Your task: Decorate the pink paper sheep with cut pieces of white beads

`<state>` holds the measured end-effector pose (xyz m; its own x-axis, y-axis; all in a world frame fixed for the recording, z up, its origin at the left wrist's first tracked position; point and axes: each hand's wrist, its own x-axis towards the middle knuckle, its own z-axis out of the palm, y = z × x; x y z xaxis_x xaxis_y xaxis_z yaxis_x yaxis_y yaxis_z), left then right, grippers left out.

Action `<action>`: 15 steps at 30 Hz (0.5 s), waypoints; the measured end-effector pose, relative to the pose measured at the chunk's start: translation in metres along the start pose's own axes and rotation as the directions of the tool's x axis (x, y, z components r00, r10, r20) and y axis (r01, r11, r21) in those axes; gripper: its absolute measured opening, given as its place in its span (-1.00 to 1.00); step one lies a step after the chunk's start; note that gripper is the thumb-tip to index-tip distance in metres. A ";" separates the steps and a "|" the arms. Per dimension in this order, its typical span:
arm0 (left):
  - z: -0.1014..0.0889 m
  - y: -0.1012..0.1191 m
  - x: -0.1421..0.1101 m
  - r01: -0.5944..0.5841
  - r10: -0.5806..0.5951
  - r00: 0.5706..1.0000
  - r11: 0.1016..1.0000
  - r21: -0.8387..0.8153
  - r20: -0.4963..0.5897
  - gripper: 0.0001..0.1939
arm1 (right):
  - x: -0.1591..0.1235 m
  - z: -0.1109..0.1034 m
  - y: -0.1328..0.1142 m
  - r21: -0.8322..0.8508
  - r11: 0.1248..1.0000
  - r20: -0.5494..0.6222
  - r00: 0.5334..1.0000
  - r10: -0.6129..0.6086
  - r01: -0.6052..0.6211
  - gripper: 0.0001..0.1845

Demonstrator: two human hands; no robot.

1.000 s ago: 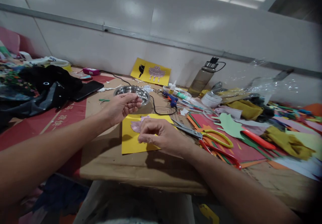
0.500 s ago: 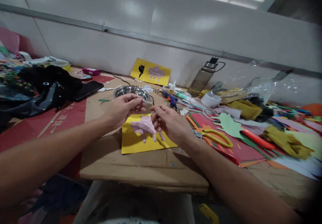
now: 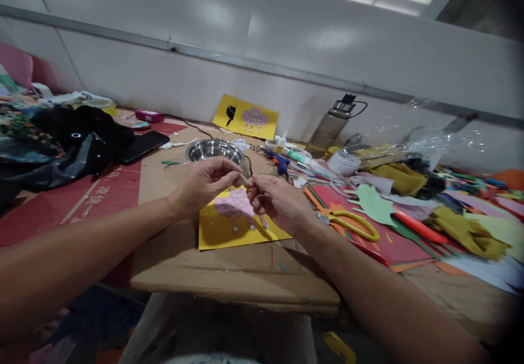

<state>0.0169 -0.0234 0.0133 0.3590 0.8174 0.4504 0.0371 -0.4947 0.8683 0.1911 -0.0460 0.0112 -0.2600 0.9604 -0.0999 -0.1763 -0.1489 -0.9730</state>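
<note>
Pinched in the fingertips of my left hand is a short string of small pale beads. My right hand is closed too, with thumb and finger at the other end of the string. Both hands hover over a yellow card lying on the cardboard. A lilac animal-shaped cutout with white beads at its feet is on that card, partly hidden by my right hand. Just behind my left hand stands a shiny metal bowl; its contents are mostly out of sight.
Against the wall leans another yellow card with a beaded lilac shape. A blue glue gun, a water bottle, yellow-handled scissors and felt scraps lie right. A black phone and dark cloth are left. Cardboard ends in front.
My hands have come together. The left moved slightly right and down, bringing the bead string to the right fingertips. Other things on the table stay put.
</note>
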 end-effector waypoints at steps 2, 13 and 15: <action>-0.001 -0.002 0.000 -0.033 0.033 0.999 0.999 0.027 0.005 -0.89 | 0.000 0.000 0.000 0.014 1.000 0.002 1.000 -0.003 0.003 -0.61; -0.003 -0.007 0.001 -0.047 0.046 0.996 0.999 0.013 0.073 -0.85 | 0.004 -0.002 0.000 -0.020 0.993 -0.060 0.991 -0.116 0.115 -0.68; -0.004 -0.009 0.000 0.010 0.002 0.992 0.995 -0.099 0.125 -0.77 | 0.005 -0.004 0.001 -0.071 0.984 -0.089 0.982 -0.168 0.162 -0.70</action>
<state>0.0128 -0.0175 0.0069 0.4726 0.7732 0.4229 -0.0516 -0.4548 0.8891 0.1932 -0.0403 0.0089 -0.1411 0.9889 0.0471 -0.1486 0.0258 -0.9886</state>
